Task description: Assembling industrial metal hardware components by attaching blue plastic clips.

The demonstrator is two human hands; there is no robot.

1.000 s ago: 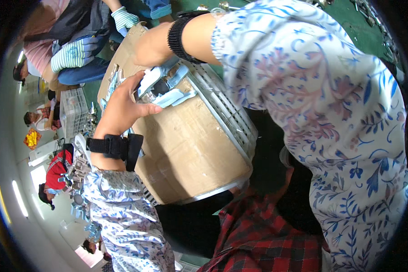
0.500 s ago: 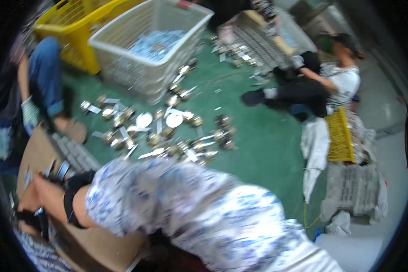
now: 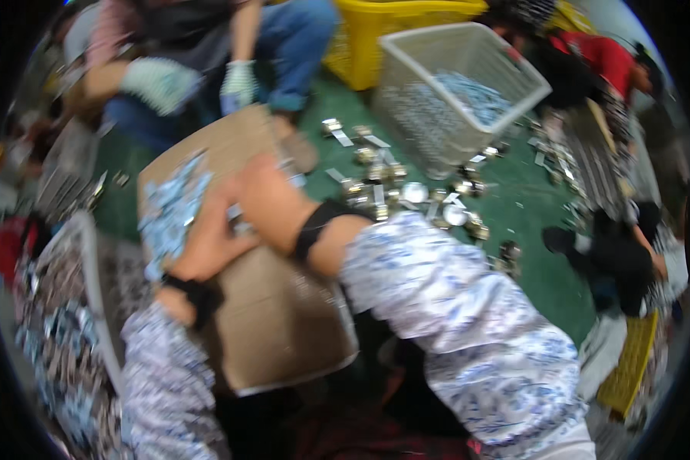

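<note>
My left hand (image 3: 207, 239) is over a tilted sheet of brown cardboard (image 3: 272, 314), its thumb stretched away from the fingers. Beside it on the cardboard lies a pile of small light-blue strips (image 3: 172, 207). My right hand (image 3: 264, 188) reaches across the cardboard's middle, close to the left one; its fingers are blurred and mostly hidden. A silvery piece (image 3: 241, 224) shows between the two hands, too smeared to name. Both forearms wear white sleeves with blue print and dark bands at the wrists.
Across the cardboard sits a co-worker with dotted gloves (image 3: 161, 84). A pale crate (image 3: 460, 100) of bluish strips stands beyond, before a yellow basket (image 3: 356, 46). Round metal parts (image 3: 376, 172) litter the green floor. A bin (image 3: 92, 284) of strips stands left. Other people sit right.
The view has swung left, so the crate and floor parts sit further right. My left hand and more of the cardboard show now, along with the blue strip pile and left bin.
</note>
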